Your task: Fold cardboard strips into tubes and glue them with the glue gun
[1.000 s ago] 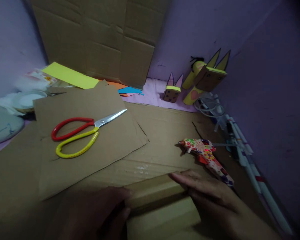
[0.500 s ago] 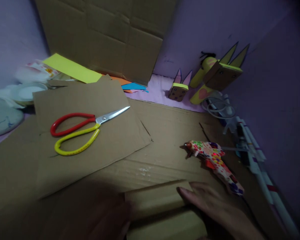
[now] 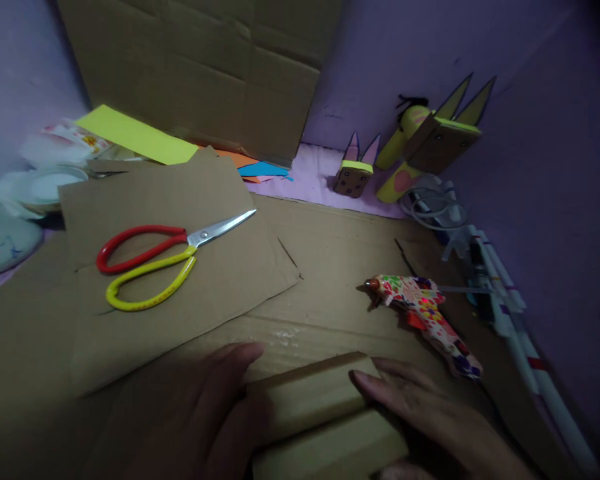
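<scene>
A folded piece of cardboard [image 3: 325, 400], with two raised ridges side by side, lies low in the middle of the view. My right hand [image 3: 430, 420] grips its right end, the thumb on top and the other fingers around the far edge. Against its left end rests my left hand [image 3: 210, 413], dark and partly smeared, with one fingertip lifted beyond the cardboard's far corner. Right of the cardboard, a flower-patterned glue gun [image 3: 425, 313] lies on its side with a glue stick in its back. Scissors [image 3: 195, 243] with one red and one yellow handle lie spread at the left.
A flat cardboard sheet [image 3: 230, 280] sits under the scissors, on a larger cardboard base [image 3: 325, 240]. Coloured paper [image 3: 140, 137] and a leaning cardboard panel [image 3: 205, 73] are behind. Two eared paper figures [image 3: 353, 177] stand back right; markers [image 3: 530, 360] line the right wall.
The view has shifted slightly. My left hand has lifted a finger into sight at the cardboard's far left corner. My right hand keeps its grip on the right end.
</scene>
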{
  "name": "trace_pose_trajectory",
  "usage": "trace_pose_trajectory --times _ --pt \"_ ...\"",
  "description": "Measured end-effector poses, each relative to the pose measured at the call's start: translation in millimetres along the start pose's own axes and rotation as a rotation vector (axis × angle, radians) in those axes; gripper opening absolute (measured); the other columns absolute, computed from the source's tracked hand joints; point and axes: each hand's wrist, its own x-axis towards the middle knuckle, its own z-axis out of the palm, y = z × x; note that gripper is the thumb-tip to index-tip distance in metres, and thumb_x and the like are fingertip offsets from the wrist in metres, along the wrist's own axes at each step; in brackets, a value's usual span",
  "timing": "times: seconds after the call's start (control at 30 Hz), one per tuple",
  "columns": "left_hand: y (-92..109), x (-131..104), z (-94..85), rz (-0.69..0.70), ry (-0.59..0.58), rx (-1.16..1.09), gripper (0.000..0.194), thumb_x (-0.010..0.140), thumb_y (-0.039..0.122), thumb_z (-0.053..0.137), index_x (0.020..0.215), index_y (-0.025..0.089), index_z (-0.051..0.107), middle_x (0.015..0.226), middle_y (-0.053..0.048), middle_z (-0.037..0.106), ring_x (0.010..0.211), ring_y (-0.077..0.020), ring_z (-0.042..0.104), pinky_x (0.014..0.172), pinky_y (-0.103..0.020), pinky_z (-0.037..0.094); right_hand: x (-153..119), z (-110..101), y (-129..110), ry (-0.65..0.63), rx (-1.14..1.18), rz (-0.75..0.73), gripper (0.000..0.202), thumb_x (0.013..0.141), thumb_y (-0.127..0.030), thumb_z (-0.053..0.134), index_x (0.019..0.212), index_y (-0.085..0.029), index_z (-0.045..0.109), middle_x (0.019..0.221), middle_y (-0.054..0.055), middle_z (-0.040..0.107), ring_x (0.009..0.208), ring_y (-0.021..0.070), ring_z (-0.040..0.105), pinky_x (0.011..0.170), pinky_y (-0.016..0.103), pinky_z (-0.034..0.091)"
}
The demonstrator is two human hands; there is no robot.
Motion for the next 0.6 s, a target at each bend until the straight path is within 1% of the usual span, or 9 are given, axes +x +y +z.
trace_pose_trajectory --times 0.07,0.13,0.17,0.23,0.33,0.4,0.43,0.5,0.6 --pt "4 2 3.4 0.163 -0.019 0.044 0.024 0.081 0.03 0.047 0.1 0.03 0.062 0.11 0.0 0.067 0.094 -0.0213 0.065 0.079 -0.029 0.054 -3 1 2 0.011 -0.013 -0.005 0.063 0.069 -0.031 0.074 0.127 -0.038 0.051 0.118 0.001 0.065 0.113 0.0285 0.057 0.087 0.035 0.054" --pt "13 3 9.5 0.266 -0.055 0.094 0.033 0.08 0.027 0.048 0.112 0.028 0.057 0.116 -0.002 0.064 0.1 -0.0216 0.063 0.088 -0.031 0.049 -5 3 2 0.029 -0.017 -0.021 0.063 0.07 -0.032 0.073 0.128 -0.037 0.05 0.121 0.001 0.064 0.115 0.0271 0.055 0.088 0.035 0.053" --pt "17 3 12.9 0.287 -0.059 0.125 0.038 0.08 0.028 0.049 0.118 0.027 0.053 0.117 -0.003 0.063 0.101 -0.0221 0.062 0.091 -0.032 0.047 -6 4 2 0.032 -0.011 -0.03 0.062 0.071 -0.032 0.072 0.129 -0.036 0.049 0.122 0.001 0.063 0.117 0.0259 0.054 0.09 0.035 0.052" --pt "25 3 18.5 0.294 -0.039 0.185 0.05 0.079 0.037 0.053 0.125 0.022 0.046 0.117 -0.007 0.063 0.103 -0.0243 0.061 0.094 -0.035 0.044 -7 7 1 0.028 0.015 -0.04 0.059 0.074 -0.032 0.07 0.129 -0.034 0.049 0.123 0.002 0.062 0.12 0.0239 0.052 0.094 0.035 0.049" --pt "31 1 22.6 0.288 0.007 0.24 0.065 0.075 0.051 0.055 0.129 0.019 0.04 0.115 -0.01 0.063 0.101 -0.0277 0.061 0.091 -0.038 0.045 -9 12 -1 0.031 0.093 0.004 0.057 0.077 -0.029 0.067 0.131 -0.029 0.047 0.129 0.005 0.057 0.125 0.0236 0.045 0.101 0.039 0.042" --pt "31 -1 23.2 0.278 0.035 0.259 0.067 0.075 0.051 0.055 0.131 0.02 0.036 0.115 -0.01 0.063 0.101 -0.0285 0.061 0.089 -0.039 0.047 -12 14 -1 0.057 0.163 0.035 0.061 0.077 -0.025 0.066 0.134 -0.026 0.043 0.133 0.008 0.053 0.125 0.0242 0.045 0.102 0.042 0.04" --pt "31 -2 23.5 0.275 0.044 0.268 0.067 0.075 0.05 0.055 0.132 0.02 0.035 0.116 -0.011 0.062 0.101 -0.0289 0.061 0.089 -0.039 0.047 -14 14 -1 0.086 0.196 0.052 0.064 0.076 -0.022 0.067 0.135 -0.025 0.041 0.133 0.009 0.052 0.124 0.0243 0.046 0.102 0.043 0.04" --pt "27 -4 24.3 0.277 0.053 0.285 0.068 0.075 0.05 0.056 0.132 0.021 0.035 0.117 -0.011 0.062 0.102 -0.0299 0.061 0.088 -0.04 0.048 -22 16 0 0.2 0.259 0.107 0.066 0.075 -0.019 0.066 0.136 -0.023 0.04 0.133 0.011 0.053 0.121 0.0242 0.05 0.1 0.044 0.041" --pt "20 -5 25.9 0.286 0.069 0.31 0.067 0.073 0.051 0.058 0.129 0.022 0.037 0.115 -0.011 0.063 0.099 -0.0304 0.062 0.085 -0.039 0.05 -39 22 1 0.431 0.342 0.24 0.052 0.077 -0.019 0.062 0.127 -0.022 0.049 0.121 0.011 0.062 0.108 0.0234 0.06 0.091 0.042 0.049"
